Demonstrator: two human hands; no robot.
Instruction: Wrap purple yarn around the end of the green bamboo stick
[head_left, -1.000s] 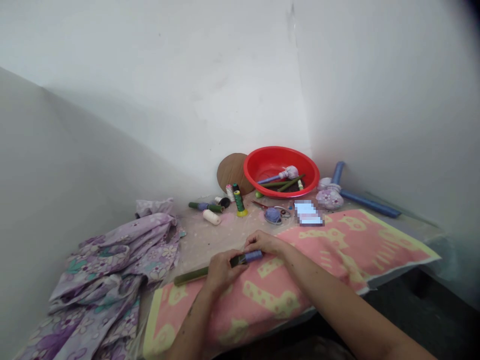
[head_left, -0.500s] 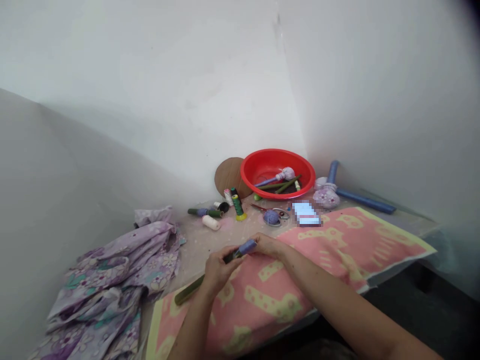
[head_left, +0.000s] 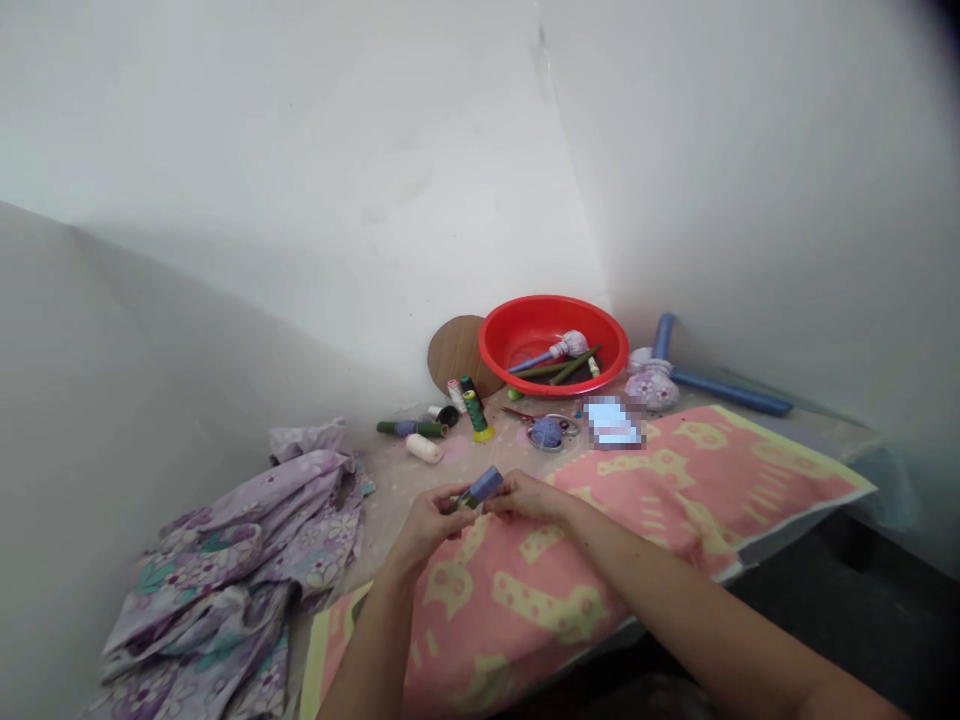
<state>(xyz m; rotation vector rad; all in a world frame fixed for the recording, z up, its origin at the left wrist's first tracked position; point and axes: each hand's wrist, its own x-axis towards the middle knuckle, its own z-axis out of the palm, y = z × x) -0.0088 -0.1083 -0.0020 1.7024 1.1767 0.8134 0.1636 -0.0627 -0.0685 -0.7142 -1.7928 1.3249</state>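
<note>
Left grip (head_left: 429, 522) and right grip (head_left: 529, 497) are both closed, curled in together on a green rod (head_left: 469, 498) whose end is wound in blue-violet wrapping (head_left: 486, 486). My left holds the green part and my right pinches just below the wrapped end, which pokes up between my hands, and the rest of the rod is hidden behind my left hand. I'm holding it just above a pink and yellow towel (head_left: 675, 500) that lies on the speckled worktop (head_left: 397, 510). Ahead of my hands on the bare worktop are a white thread spool (head_left: 424, 448), a green thread cone (head_left: 476, 413), and a wrapped green stick (head_left: 411, 428) lying flat. Just beside them are small scissors (head_left: 519, 411) and a blue-violet yarn ball (head_left: 547, 432), and a pixelated patch (head_left: 612, 422) hides whatever lies next to that ball. Behind these, a red plastic basin (head_left: 553, 303) holds green sticks (head_left: 559, 368) and a stick with a lilac cloth head (head_left: 570, 345), and it leans against a round brown disc (head_left: 454, 355). To the right sit a lilac floral bundle (head_left: 651, 390) and blue rolls (head_left: 731, 396), and a crumpled lilac floral cloth (head_left: 232, 570) lies to my left
</note>
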